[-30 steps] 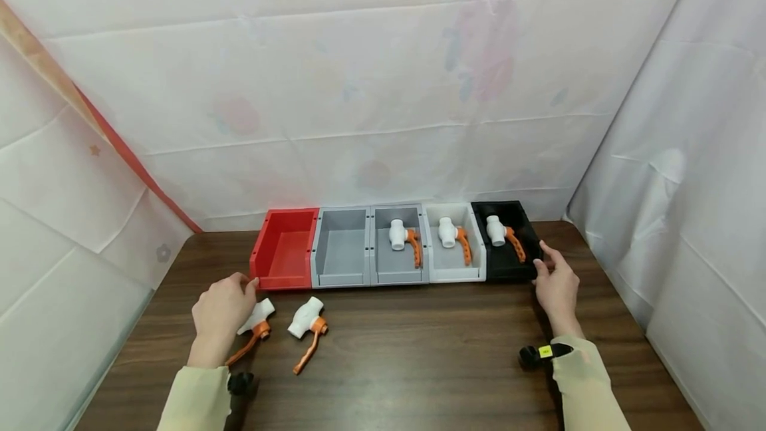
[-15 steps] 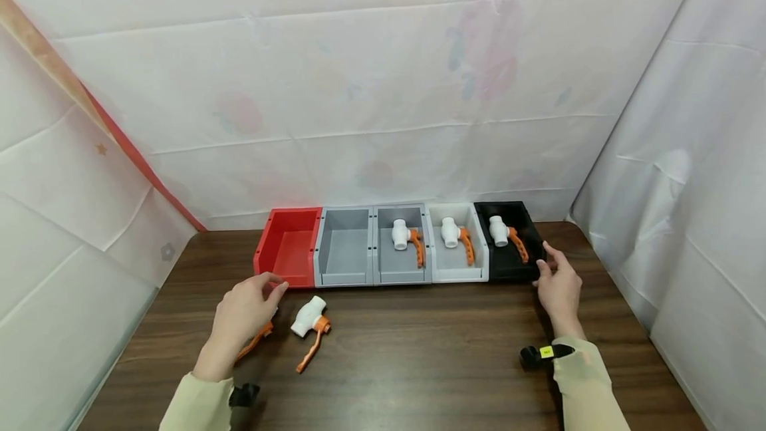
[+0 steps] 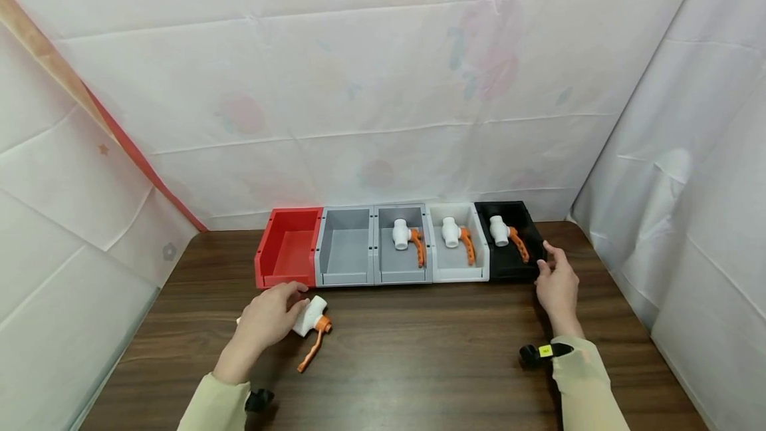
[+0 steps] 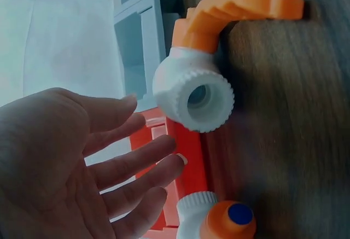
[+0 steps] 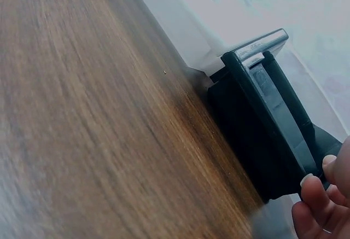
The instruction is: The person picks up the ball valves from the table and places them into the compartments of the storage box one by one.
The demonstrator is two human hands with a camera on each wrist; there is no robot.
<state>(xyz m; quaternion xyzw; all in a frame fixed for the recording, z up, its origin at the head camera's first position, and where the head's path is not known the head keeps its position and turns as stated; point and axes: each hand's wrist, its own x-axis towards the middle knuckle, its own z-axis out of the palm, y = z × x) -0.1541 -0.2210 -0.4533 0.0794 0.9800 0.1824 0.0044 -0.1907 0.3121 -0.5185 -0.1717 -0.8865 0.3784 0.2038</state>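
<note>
Brown wood-grain table (image 3: 431,371). Yellow label (image 3: 545,351) at right wrist, print too small to read. Left hand (image 3: 269,316), fingers loosely spread, just beside white valve (image 3: 316,307) with orange handle (image 3: 310,351), in table's left half; second valve (image 4: 188,220) mostly hidden by that hand in head view. Right hand (image 3: 558,290) pinches black bin (image 3: 511,273) at near right corner. Bin row (image 3: 344,279) along table's far edge, white cloth (image 3: 383,85) beyond.
</note>
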